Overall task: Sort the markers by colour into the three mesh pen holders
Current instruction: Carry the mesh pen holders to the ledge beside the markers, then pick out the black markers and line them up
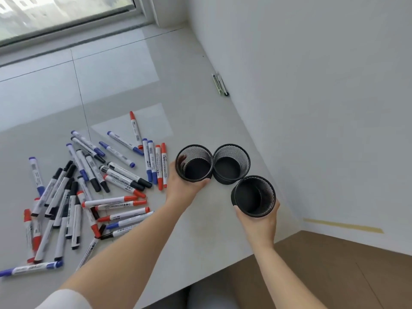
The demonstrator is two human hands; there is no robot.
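Observation:
Three black mesh pen holders stand upright and empty on the grey surface. My left hand (181,186) grips the left holder (193,162) from its near side. The middle holder (231,163) stands free, touching the left one. My right hand (258,221) grips the right holder (254,196) from below. A scattered pile of markers (89,188) with red, blue and black caps lies to the left of the holders, some overlapping.
A white wall (323,108) rises just right of the holders. Two more pens (220,84) lie against the wall farther back. A window (66,16) runs along the far edge. Brown floor (323,275) shows past the near edge.

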